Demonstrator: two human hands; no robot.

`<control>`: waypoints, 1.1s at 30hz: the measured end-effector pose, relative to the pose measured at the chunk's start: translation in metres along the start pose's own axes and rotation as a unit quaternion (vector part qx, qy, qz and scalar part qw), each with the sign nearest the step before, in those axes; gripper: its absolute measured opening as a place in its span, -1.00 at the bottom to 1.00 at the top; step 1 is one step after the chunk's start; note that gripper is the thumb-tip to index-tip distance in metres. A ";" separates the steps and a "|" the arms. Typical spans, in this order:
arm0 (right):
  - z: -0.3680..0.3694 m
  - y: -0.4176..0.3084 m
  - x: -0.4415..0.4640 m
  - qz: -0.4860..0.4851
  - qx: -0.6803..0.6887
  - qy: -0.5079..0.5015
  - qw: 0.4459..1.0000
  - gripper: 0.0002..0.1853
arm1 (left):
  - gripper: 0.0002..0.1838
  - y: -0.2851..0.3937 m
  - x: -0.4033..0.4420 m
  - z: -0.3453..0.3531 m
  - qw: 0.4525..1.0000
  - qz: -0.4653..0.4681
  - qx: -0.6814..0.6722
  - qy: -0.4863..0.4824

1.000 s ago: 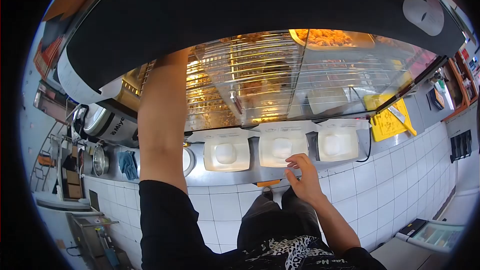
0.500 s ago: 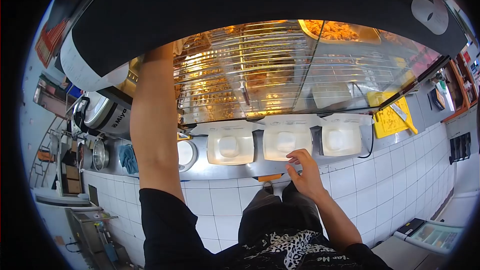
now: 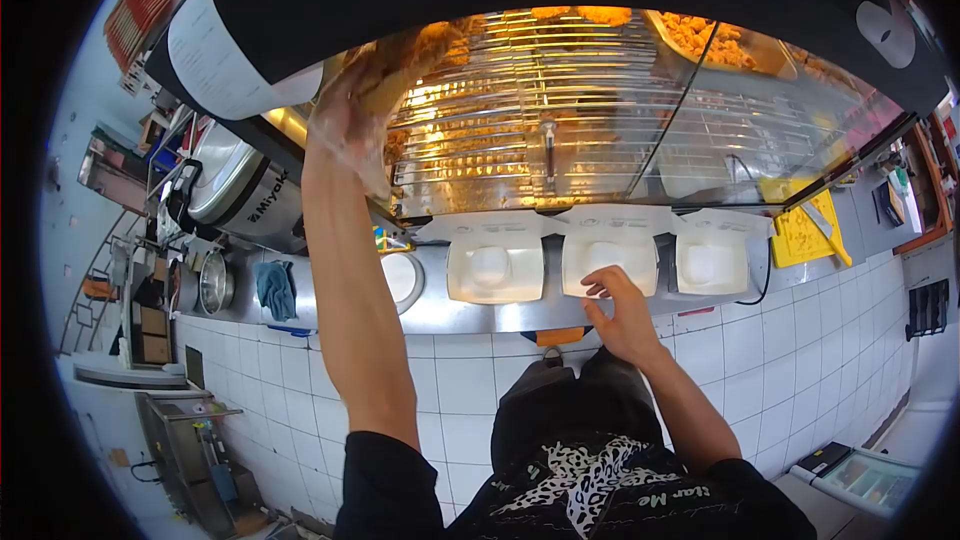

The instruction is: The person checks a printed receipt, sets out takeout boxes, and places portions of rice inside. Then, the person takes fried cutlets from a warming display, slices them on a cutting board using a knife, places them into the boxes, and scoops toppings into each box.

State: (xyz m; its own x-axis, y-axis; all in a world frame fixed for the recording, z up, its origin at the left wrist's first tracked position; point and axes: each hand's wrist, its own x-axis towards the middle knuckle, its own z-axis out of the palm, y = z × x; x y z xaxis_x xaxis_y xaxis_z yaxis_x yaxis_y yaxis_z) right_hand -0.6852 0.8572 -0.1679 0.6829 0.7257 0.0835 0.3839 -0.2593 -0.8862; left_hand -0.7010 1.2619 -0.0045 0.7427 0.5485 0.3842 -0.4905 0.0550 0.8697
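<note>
Inside the left end of the glass display case, my left hand (image 3: 352, 110) is closed on a piece of fried food (image 3: 392, 85), with clear plastic around the hand. Metal racks (image 3: 500, 90) with browned pieces lie beside it. My right hand (image 3: 622, 318) hovers at the front edge of the middle paper box (image 3: 650, 265), fingers apart and slightly curled, holding nothing. Three open boxes stand in a row on the steel counter. A white rounded mound sits in the left box (image 3: 455, 280) and another in the right box (image 3: 740, 275); my fingers partly cover the middle one.
A Miyako rice cooker (image 3: 255, 195) and a blue cloth (image 3: 276, 290) are on the left. A yellow cutting board (image 3: 795, 237) with a knife (image 3: 817, 220) lies on the right. A tray of fried pieces (image 3: 700, 40) stands in the case.
My left hand has come partly back out from under the dark case top, and the food in it now shows. The view has shifted. My right hand stays near the middle box.
</note>
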 end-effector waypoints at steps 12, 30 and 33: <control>-0.056 0.059 -0.042 0.029 -0.018 0.078 0.996 -0.76 | -0.43 0.053 -0.229 0.004 0.958 -0.194 0.056 0.201; -0.581 0.428 -0.126 0.224 -0.459 0.211 0.833 -0.63 | -0.54 -0.435 -0.251 0.626 0.918 -0.391 0.033 0.054; -0.603 0.460 -0.120 0.186 -0.435 0.146 0.869 -0.59 | -0.50 -0.531 -0.225 0.672 0.937 -0.319 0.077 0.123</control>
State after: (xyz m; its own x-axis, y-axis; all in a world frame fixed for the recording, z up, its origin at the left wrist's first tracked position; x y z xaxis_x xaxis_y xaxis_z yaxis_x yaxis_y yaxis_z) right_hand -0.2162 0.2665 -0.3109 0.9404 0.3280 0.0899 0.3398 -0.9175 -0.2067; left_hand -0.3017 0.5487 -0.3447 0.7258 0.6217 -0.2945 0.1018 0.3262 0.9398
